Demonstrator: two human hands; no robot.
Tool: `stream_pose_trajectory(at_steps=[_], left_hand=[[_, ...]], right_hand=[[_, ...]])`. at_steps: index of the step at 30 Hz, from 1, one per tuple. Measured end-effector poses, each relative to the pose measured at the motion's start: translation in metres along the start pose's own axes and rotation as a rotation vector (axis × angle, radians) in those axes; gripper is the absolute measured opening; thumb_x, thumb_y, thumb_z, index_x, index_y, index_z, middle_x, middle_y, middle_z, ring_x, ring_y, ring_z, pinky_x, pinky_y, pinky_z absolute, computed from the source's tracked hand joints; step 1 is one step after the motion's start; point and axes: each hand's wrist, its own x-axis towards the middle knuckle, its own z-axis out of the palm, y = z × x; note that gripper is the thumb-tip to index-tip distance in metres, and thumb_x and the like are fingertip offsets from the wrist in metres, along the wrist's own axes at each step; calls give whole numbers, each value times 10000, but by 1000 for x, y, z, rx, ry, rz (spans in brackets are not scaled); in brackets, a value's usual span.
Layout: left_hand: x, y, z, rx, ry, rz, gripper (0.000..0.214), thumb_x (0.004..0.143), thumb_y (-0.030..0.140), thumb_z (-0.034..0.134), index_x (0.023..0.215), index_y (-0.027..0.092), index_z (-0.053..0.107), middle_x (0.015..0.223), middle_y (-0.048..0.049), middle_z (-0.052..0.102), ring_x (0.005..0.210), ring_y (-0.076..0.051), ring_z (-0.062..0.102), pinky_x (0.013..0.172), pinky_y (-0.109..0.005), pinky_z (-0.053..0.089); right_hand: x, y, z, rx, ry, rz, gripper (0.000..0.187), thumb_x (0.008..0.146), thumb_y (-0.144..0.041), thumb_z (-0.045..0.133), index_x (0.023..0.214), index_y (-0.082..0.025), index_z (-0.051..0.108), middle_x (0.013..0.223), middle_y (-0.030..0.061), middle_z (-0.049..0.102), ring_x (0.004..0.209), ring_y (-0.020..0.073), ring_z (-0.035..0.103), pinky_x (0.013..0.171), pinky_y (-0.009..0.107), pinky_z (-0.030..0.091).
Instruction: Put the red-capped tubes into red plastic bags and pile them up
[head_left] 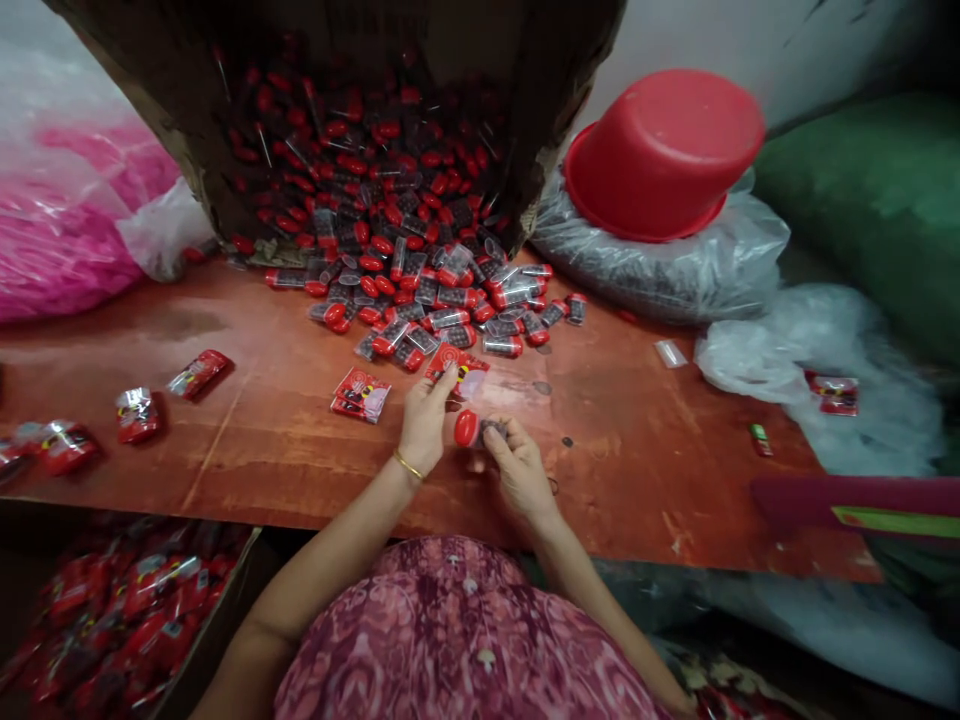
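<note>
My left hand [426,420], with a gold bangle at the wrist, pinches a red printed wrapper [474,378] between thumb and fingers. Just to its right, my right hand [519,462] is closed on a small clear container with a red cap [466,428] and dark contents. The cap points left, toward my left hand. A short stack of similar red printed wrappers [360,395] lies on the table left of my hands. Beyond them spreads a heap of red-capped clear containers [450,318].
A tipped cardboard box [547,130] spills the containers onto the red-brown table [285,440]. Wrapped packs [201,374] lie at left, above a carton of packs [142,620]. A red tub [667,150] sits on a plastic bag; pink-filled bags [67,220] stand far left.
</note>
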Motion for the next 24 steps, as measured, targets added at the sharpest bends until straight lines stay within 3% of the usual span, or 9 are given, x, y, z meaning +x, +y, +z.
stream_pose_trajectory(at_steps=[2,6,17,24], left_hand=[[2,5,-8,16,-24,-47,358,492,408,785,623,139,587,536,44,576,468,-58,495,469,-175,395],[3,12,-20,118,-76,-65,365,487,422,795,628,130,627,562,13,621,478,-66,522,459,-174,392],[-3,15,-25,260,-141,-29,402,537,501,755,603,120,643,555,-5,626,476,-66,512,465,-184,389],[1,14,-32,339,-94,5,418,540,523,739,583,119,640,528,-14,622,458,-74,505,472,-198,385]], right_hand=[[0,-6,-9,-5,35,-3,278,766,-451,631,809,-208,501,552,-88,535,382,55,469,425,177,384],[0,-18,-17,41,57,-13,310,745,-463,641,875,-214,510,627,-71,585,407,70,532,471,209,460],[-8,-28,-9,-11,34,-75,246,765,-401,623,896,-201,562,673,-52,599,406,75,554,439,218,479],[-9,-28,-8,-18,17,-59,219,765,-384,624,873,-196,591,695,-46,599,379,69,548,400,203,457]])
